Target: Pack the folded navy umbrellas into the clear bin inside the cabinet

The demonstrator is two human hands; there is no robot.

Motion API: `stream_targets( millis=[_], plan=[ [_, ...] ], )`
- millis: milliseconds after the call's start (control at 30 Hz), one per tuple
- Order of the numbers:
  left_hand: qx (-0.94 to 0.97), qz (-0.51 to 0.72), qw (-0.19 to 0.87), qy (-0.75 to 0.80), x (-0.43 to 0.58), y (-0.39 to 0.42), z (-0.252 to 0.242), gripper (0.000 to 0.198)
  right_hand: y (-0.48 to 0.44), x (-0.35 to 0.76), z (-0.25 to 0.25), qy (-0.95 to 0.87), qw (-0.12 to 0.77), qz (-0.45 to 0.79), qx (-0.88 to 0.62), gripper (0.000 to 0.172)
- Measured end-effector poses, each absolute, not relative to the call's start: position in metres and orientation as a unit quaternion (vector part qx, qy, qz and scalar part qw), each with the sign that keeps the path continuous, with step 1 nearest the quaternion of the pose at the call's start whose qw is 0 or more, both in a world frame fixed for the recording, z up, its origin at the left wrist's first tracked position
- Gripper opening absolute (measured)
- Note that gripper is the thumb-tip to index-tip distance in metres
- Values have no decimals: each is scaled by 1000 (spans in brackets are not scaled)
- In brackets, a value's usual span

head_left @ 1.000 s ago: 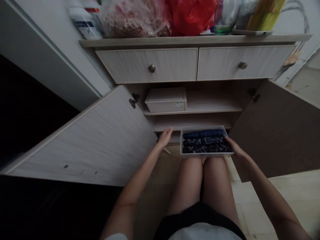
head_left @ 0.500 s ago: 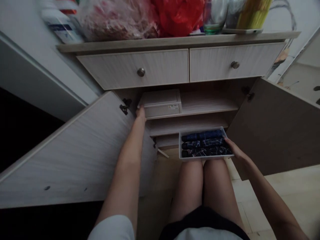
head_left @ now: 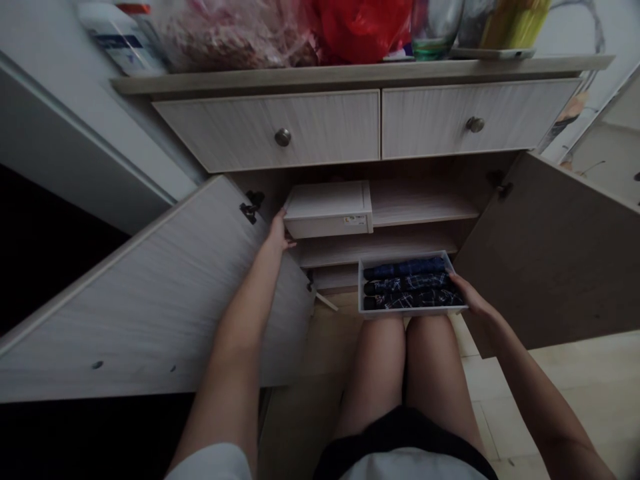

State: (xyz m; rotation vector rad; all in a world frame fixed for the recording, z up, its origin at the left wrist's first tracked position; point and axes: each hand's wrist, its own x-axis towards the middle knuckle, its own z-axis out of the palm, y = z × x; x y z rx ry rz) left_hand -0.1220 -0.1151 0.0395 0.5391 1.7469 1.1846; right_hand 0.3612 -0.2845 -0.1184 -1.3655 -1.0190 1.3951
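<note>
My left hand [head_left: 279,231] is at the left corner of a white lidded storage box [head_left: 327,210] on the cabinet's upper shelf, fingers on its side and thumb beneath it. My right hand [head_left: 467,295] holds the right edge of a white shallow tray [head_left: 407,311] just above my knees. Rolled dark plaid clothes [head_left: 407,287] lie side by side in the tray, with a navy roll at the back.
The wood-grain cabinet's doors swing open on both sides: left door [head_left: 150,300], right door [head_left: 555,260]. Two knobbed drawers [head_left: 265,130] sit above the shelves. A red plastic bag [head_left: 363,30], a clear bag and a bottle [head_left: 120,40] stand on top. Tiled floor [head_left: 550,380] lies right.
My left hand has risen from the lower shelf's front to the white box, which has shifted slightly right. My right hand stays on the tray.
</note>
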Motion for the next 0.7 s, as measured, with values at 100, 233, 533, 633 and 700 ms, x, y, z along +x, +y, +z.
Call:
stream_targets(
  millis=[100,233,533,633,700],
  plan=[
    [216,459,541,671,-129,-118,45,88,-285,360,-118,-415,455,562,-551,52],
    [270,493,548,620,-129,-122,42,67,-286,357,-119,-383,470,581,-543,49],
    [181,565,535,601,-139,-163,39,41,-292,361,-87,-221,530,594,-563,24],
    [181,566,540,596,-147,-182,41,34,-287,375,-66,-200,540,577,-579,19],
    [185,568,542,591,-149,-193,40,33,-279,385,-52,-229,555,554,-577,20]
  ],
)
